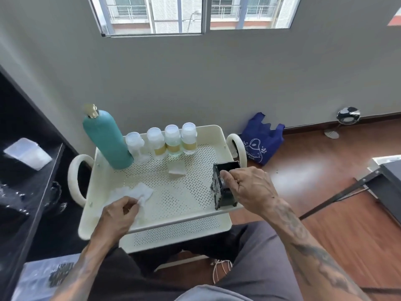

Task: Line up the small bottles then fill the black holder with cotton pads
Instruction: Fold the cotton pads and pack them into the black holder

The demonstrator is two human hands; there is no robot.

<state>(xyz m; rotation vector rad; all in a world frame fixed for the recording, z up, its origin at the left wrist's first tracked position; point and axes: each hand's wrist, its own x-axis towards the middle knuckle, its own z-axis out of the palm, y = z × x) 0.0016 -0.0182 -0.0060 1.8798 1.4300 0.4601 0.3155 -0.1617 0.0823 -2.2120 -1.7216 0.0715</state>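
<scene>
Several small clear bottles (171, 140) with white caps stand in a row along the far edge of the cream perforated tray (180, 196). The black holder (224, 187) stands at the tray's right edge, and my right hand (247, 187) grips its near side and top. On the tray's left, my left hand (119, 216) pinches the corner of a white cotton pad (142, 193) from a loose pile. One more cotton pad (177, 170) lies alone in the middle of the tray, in front of the bottles.
A tall teal bottle (107, 140) with a gold pump stands at the tray's far left corner. The tray tops a cart with a lower shelf (175, 233). A black shelf unit (26, 170) is left, a blue bag (261, 142) on the wood floor right.
</scene>
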